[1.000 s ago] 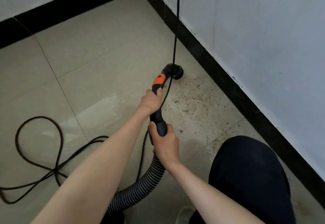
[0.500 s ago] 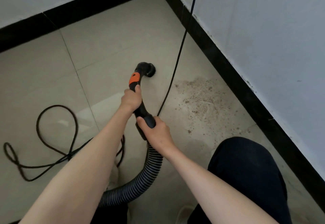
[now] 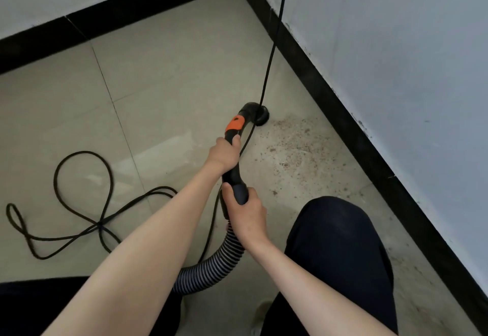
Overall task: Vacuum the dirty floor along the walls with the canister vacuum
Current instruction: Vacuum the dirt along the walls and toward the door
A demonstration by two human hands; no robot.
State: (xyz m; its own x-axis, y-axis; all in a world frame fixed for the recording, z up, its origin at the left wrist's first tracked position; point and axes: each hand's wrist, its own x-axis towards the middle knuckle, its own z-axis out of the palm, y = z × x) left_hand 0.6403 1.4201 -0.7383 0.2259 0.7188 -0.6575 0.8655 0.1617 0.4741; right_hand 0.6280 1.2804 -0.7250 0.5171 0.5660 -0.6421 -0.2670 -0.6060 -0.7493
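I hold the black vacuum handle (image 3: 232,174) with both hands. My left hand (image 3: 223,154) grips it high, just below the orange button (image 3: 235,123). My right hand (image 3: 245,214) grips the lower end, where the ribbed grey hose (image 3: 211,269) joins. The round black nozzle (image 3: 260,116) rests on the beige tile at the left edge of a patch of brown dirt (image 3: 295,145). That patch spreads toward the black baseboard (image 3: 369,145) of the right wall.
A black power cord (image 3: 274,45) hangs down from above, crossing in front of the nozzle, and lies in loops (image 3: 79,203) on the floor at left. My dark-trousered knee (image 3: 335,243) is bent at lower right. A second baseboard (image 3: 118,16) runs along the far wall.
The nozzle has swung back right, from the open tile to the edge of the dirt patch. Both hands moved with the handle.
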